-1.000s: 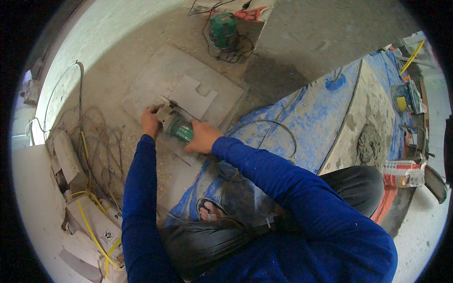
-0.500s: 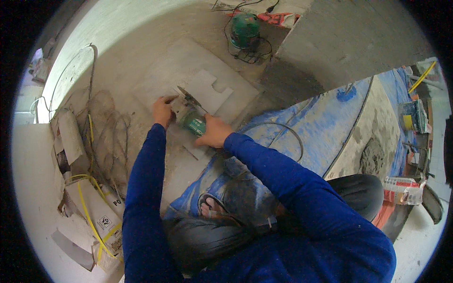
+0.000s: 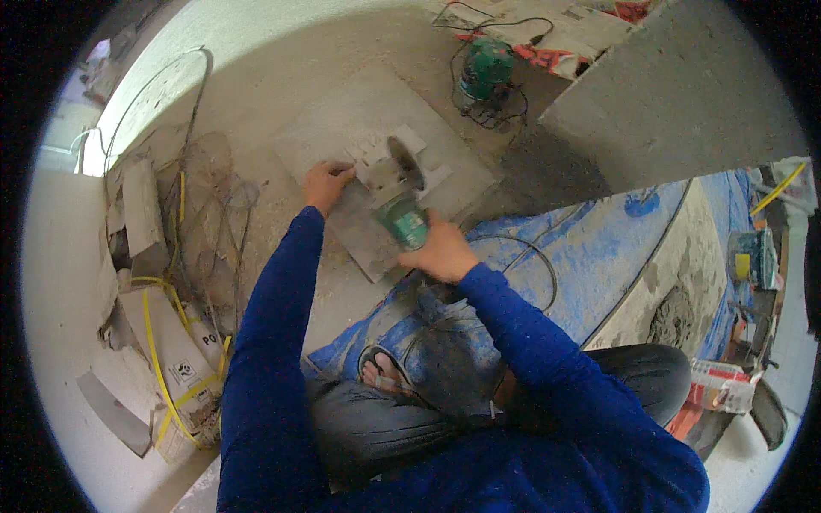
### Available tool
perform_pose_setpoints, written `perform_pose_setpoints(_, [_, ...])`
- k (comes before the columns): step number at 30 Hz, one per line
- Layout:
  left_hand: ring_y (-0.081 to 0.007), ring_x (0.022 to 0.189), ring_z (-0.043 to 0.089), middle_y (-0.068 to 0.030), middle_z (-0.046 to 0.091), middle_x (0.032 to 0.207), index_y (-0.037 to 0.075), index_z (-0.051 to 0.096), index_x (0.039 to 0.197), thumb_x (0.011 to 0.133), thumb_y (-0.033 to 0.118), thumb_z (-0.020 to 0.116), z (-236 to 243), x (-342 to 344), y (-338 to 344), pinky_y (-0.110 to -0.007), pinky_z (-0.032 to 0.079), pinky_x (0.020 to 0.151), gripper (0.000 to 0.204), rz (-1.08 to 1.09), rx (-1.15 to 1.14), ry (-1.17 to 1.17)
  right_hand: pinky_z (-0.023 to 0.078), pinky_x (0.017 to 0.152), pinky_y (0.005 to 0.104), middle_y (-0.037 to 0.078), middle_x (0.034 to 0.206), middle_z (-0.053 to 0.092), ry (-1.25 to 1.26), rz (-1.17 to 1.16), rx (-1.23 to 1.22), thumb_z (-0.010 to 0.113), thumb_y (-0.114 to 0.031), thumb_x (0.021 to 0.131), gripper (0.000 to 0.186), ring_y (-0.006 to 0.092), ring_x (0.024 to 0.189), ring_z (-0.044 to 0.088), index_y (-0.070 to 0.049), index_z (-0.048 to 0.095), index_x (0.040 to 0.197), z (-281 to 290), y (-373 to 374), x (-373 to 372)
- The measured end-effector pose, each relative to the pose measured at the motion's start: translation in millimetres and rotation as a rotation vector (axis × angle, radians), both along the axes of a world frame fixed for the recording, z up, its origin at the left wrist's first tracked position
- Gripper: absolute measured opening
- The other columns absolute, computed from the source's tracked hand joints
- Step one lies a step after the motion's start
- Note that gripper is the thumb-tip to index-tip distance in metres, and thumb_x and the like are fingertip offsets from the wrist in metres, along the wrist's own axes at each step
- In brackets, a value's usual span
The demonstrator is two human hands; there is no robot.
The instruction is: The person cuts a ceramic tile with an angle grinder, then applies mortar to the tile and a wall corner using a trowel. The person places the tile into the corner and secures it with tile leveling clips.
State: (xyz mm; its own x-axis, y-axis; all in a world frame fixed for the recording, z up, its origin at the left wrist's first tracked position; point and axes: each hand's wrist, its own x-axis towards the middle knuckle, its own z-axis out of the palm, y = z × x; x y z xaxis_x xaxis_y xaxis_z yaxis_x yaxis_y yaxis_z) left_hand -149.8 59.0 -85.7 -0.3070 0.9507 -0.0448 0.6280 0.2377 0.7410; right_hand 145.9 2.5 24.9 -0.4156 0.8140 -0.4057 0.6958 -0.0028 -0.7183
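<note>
My right hand (image 3: 440,248) is wrapped round the green body of an angle grinder (image 3: 405,221). Its thin cutting disc (image 3: 404,159) stands on edge above a pale, notched tile (image 3: 434,175); dust and blur hide whether they touch. My left hand (image 3: 327,185) is off the grinder, fingers drawn together at the tile's left edge, where they seem to pinch it. Under the tile lies a larger dusty grey slab (image 3: 346,242).
A green power tool with a cord (image 3: 487,70) stands beyond the slab. Dusty blue sheeting (image 3: 581,248) spreads to the right, with a mortar heap (image 3: 673,315) on a board. Torn cartons with yellow straps (image 3: 167,350) and tangled cord lie left. My sandalled foot (image 3: 380,372) is close by.
My left hand has left the grinder's head and gone to the tile's left edge. My right hand has turned the grinder, and its disc now points away from me. The view has shifted slightly.
</note>
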Motion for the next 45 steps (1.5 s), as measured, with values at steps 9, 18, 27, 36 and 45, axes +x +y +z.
perform_pose_setpoints(9, [-0.0299, 0.102, 0.064, -0.0132, 0.070, 0.098, 0.010, 0.078, 0.106, 0.080, 0.031, 0.082, 12, 12, -13, -0.044, 0.048, 0.094, 0.034, -0.081, -0.002, 0.172, 0.055, 0.090, 0.0490, 0.033, 0.108, 0.069, 0.007, -0.183, 0.114, 0.083, -0.045, 0.063, 0.086, 0.0476, 0.104, 0.068, 0.010, 0.055, 0.123, 6, 15, 46])
perform_pose_setpoints(18, [-0.0375, 0.127, 0.046, -0.0162, 0.057, 0.130, 0.007, 0.065, 0.126, 0.069, 0.041, 0.090, 31, 46, -27, -0.048, 0.040, 0.108, 0.071, -0.096, -0.123, 0.355, 0.055, 0.091, 0.0479, 0.033, 0.107, 0.069, 0.040, -0.247, 0.177, 0.083, -0.043, 0.061, 0.083, 0.0469, 0.104, 0.068, 0.011, 0.058, 0.119, 18, 3, 54])
perform_pose_setpoints(27, [-0.0427, 0.148, 0.030, -0.0265, 0.033, 0.159, 0.004, 0.026, 0.159, 0.059, 0.061, 0.090, 51, 100, -63, -0.058, 0.024, 0.119, 0.132, -0.103, -0.192, 0.457, 0.055, 0.091, 0.0470, 0.033, 0.109, 0.069, 0.030, -0.260, 0.149, 0.083, -0.044, 0.060, 0.086, 0.0463, 0.105, 0.068, 0.011, 0.057, 0.121, 11, 3, 53])
perform_pose_setpoints(36, [-0.0450, 0.153, 0.018, -0.0326, 0.022, 0.162, -0.002, 0.024, 0.158, 0.058, 0.068, 0.088, 53, 86, -85, -0.056, 0.018, 0.123, 0.138, -0.202, -0.199, 0.445, 0.055, 0.092, 0.0476, 0.033, 0.109, 0.069, 0.065, -0.238, 0.131, 0.083, -0.046, 0.062, 0.088, 0.0469, 0.106, 0.068, 0.010, 0.056, 0.124, 12, -2, 46])
perform_pose_setpoints(45, [-0.0483, 0.149, 0.025, -0.0315, 0.031, 0.159, -0.006, 0.039, 0.149, 0.085, 0.044, 0.075, 22, 49, -137, -0.055, 0.017, 0.126, 0.089, -0.523, -0.012, 0.615, 0.055, 0.095, 0.0481, 0.032, 0.114, 0.069, 0.048, -0.041, 0.024, 0.084, -0.047, 0.062, 0.094, 0.0457, 0.109, 0.067, 0.010, 0.054, 0.130, -3, -20, -14])
